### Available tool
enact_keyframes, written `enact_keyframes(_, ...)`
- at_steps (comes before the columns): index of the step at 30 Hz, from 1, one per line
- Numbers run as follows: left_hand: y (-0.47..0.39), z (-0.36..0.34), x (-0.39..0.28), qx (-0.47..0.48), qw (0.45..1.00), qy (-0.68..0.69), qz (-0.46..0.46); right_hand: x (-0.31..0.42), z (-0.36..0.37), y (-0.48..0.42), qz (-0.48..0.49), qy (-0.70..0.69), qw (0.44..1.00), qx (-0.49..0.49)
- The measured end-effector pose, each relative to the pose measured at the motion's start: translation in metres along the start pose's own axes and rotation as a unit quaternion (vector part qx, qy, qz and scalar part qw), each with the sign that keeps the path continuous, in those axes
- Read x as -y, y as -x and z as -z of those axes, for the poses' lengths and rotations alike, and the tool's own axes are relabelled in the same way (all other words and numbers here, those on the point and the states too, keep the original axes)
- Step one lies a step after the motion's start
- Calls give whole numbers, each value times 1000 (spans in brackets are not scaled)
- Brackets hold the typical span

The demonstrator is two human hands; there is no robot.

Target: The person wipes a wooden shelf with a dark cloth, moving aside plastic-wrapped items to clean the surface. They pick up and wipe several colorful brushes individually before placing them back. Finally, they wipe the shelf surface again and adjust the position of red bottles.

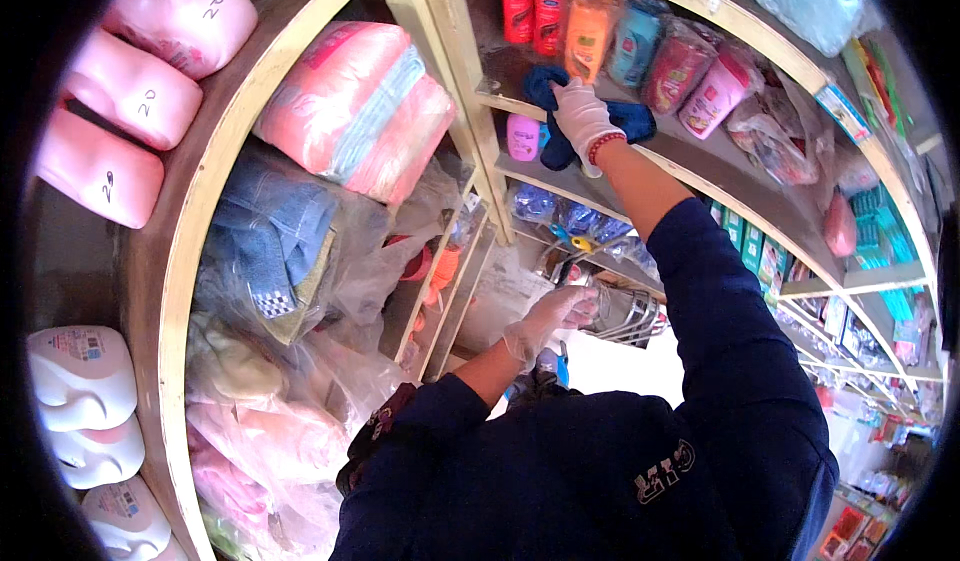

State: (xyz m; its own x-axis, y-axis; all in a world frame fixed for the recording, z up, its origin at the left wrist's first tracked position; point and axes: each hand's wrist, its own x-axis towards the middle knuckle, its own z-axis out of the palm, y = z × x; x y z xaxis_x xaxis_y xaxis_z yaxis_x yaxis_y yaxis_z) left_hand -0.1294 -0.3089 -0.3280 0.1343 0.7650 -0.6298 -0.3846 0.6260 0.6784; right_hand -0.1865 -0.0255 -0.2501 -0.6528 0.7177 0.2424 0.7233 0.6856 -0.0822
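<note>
My right hand point(583, 116), in a thin white glove with a red bead bracelet at the wrist, grips a dark blue cloth point(634, 121). The cloth lies over the front edge of a shelf point(679, 167), and part of it hangs below. Just behind the hand stands an orange bottle point(587, 36) in a plastic wrap, beside a teal bottle point(632, 49). A small pink-purple bottle point(523, 138) sits on the level beneath, left of the cloth. Lower down, my left hand point(553, 319), in a translucent glove, hovers with nothing visible in it.
Red bottles point(516, 4) and wrapped pink bottles point(716, 94) line the same shelf. At left are a pink plastic-wrapped pack point(360, 111), bagged towels point(274, 223) and large pink jugs point(135, 100). A metal rack point(626, 313) stands low beyond my left hand.
</note>
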Motion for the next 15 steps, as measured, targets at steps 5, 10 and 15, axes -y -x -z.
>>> enact_keyframes(5, -1, -17, -2, 11, 999, -28, 27, -41, 30, 53, -34, 22, 998, 44)
enact_keyframes(10, -11, -19, 0, 47, 997, -61, 19, -114, 45, 109, -99, 6, 995, 30)
enact_keyframes(15, -8, -33, -13, 51, 994, -96, 29, -199, 70, 170, -200, 33, 979, 22)
